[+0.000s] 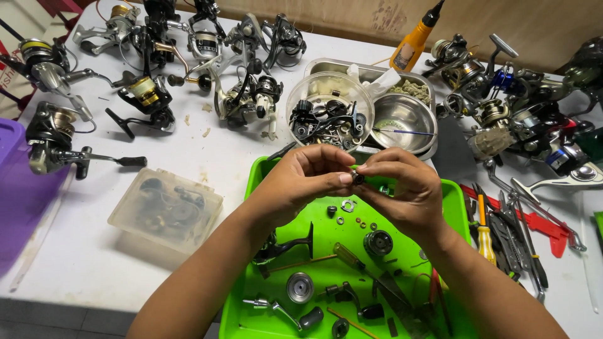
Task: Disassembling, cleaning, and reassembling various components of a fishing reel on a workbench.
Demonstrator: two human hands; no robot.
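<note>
My left hand [300, 181] and my right hand [407, 188] meet above a bright green tray [235, 301]. Both pinch one small dark round part [358, 177] between their fingertips. Below them on the tray lie tiny washers and rings [349, 205], a dark round gear piece [379, 242], a silver spool [300, 287], a black reel frame [282, 246], a reel handle [282, 311] and a screwdriver [349, 257].
Several fishing reels [147, 94] crowd the white table's far left and right [502, 116]. A clear round tub of parts [326, 113], a steel bowl [405, 116], an orange oil bottle [411, 41], a cloudy plastic box [164, 207], hand tools [512, 229] and a purple bin [19, 194] surround the tray.
</note>
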